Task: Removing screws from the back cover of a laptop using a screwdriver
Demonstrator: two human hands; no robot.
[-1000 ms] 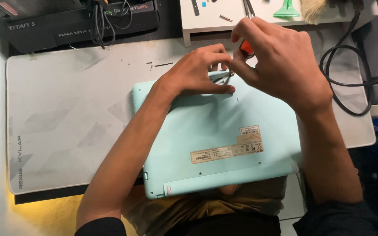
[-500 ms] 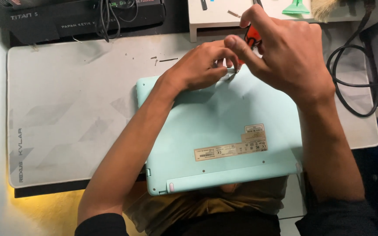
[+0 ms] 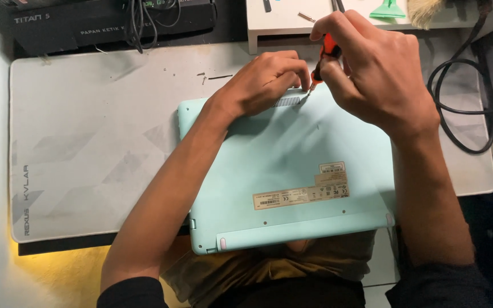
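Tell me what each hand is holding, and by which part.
The right hand holds a screwdriver by its orange handle. The left hand holds nothing; it rests on the upturned mint-green laptop.

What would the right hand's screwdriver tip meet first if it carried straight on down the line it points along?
The right hand holds an orange-handled screwdriver angled down-left. Its tip is at the far edge of the mint-green laptop base, beside the vent grille and the left hand's fingertips. It would probably meet the base first; depth is unclear.
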